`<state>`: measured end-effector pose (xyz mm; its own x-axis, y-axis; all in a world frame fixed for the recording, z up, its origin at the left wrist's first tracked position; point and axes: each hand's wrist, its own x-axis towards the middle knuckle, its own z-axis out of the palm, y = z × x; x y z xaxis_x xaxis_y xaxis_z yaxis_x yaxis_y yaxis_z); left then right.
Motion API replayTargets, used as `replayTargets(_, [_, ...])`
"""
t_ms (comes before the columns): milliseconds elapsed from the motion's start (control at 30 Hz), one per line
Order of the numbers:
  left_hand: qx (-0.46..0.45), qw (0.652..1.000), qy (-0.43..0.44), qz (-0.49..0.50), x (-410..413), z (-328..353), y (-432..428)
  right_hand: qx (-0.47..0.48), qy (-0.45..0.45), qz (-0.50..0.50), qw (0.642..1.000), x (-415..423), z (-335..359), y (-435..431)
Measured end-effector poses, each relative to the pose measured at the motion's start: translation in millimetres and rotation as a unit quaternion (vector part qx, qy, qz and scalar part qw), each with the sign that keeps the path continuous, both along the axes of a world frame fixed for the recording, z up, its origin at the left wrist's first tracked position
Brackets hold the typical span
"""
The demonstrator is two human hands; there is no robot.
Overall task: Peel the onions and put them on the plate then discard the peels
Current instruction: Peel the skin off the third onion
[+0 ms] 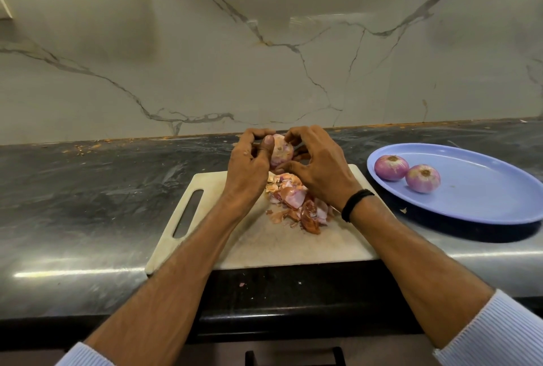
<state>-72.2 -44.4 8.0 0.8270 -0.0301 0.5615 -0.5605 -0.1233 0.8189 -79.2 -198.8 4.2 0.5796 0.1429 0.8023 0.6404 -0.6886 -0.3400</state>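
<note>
Both hands hold one pink onion [281, 151] in the air over the far edge of the white cutting board [258, 243]. My left hand [249, 165] cups its left side, thumb pressed on the front. My right hand [318, 170] grips its right side, fingertips at the top. Below them a heap of brown and pink peels [296, 204] lies on the board. Two peeled onions [391, 167] [423, 178] sit side by side on the left part of the blue oval plate [482, 198] at the right.
The board and plate rest on a dark stone counter [88, 204] backed by a marbled wall [264, 42]. Small peel scraps lie along the wall joint and near the counter's front edge [241, 284]. A dark handle [293, 357] shows below the counter.
</note>
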Motion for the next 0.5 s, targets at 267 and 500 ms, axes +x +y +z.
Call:
replayTargets(267, [0.009, 1.000, 0.008, 0.001, -0.9, -1.0, -0.4, -0.028, -0.005, 0.003, 1.000, -0.1, 0.0, -2.2])
replayTargets(500, [-0.033, 0.999, 0.023, -0.002, -1.3, 3.5, -1.0, -0.025, -0.034, -0.009, 0.999, -6.4, -1.7, 3.8])
